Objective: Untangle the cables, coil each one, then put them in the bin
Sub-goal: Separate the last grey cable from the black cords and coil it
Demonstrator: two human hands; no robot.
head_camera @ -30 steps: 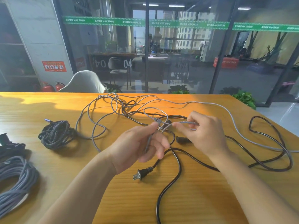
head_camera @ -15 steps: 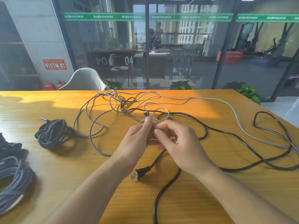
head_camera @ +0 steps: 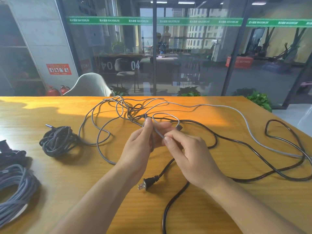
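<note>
The table (head_camera: 50, 183) carries two kinds of work, finished and not. Spread widest is the black power cable (head_camera: 253, 144), looping loose across the right half and running back to its plug (head_camera: 148, 182), which lies flat near the wrists; by the look of it nobody has begun to coil it. Woven through it at the far middle is the grey braided cable (head_camera: 101, 137), also mostly loose and crossing the black one in several places. Off to the left sit the finished bundles: a grey coil (head_camera: 15, 186) at the edge, a dark bundle (head_camera: 10, 156) above it, and a black braided coil (head_camera: 57, 141) nearer the tangle. No bin is in sight.

The left hand (head_camera: 136, 149) pinches the grey braided cable near its end between thumb and fingers, and the right hand (head_camera: 189, 154) pinches the same strand just beside it. I'd judge two cables remain, then binning everything.
</note>
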